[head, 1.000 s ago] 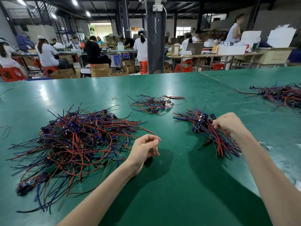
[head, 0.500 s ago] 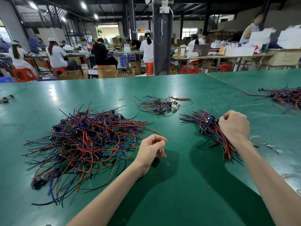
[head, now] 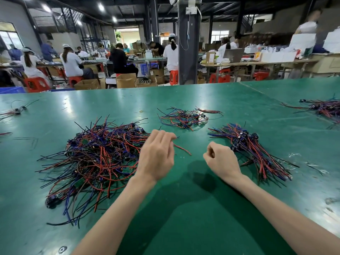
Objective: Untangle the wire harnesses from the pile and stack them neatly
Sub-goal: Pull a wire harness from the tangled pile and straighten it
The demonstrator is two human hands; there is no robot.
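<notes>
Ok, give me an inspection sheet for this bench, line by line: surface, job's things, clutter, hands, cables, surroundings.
Surface: green table, glossy, a few scuffs.
Job's things: big tangled pile on the left; aligned stack on the right; small loose bunch farther back, between them.
Clutter: another heap at the far right edge; stray harness at the far left.
Hands: left hand, fingers relaxed, over the pile's right edge; right hand curled, nothing seen in it, beside the stack.
Cables: one red wire trails out from under the left hand.
Surroundings: seated workers, red stools, cardboard boxes, dark pillar.
</notes>
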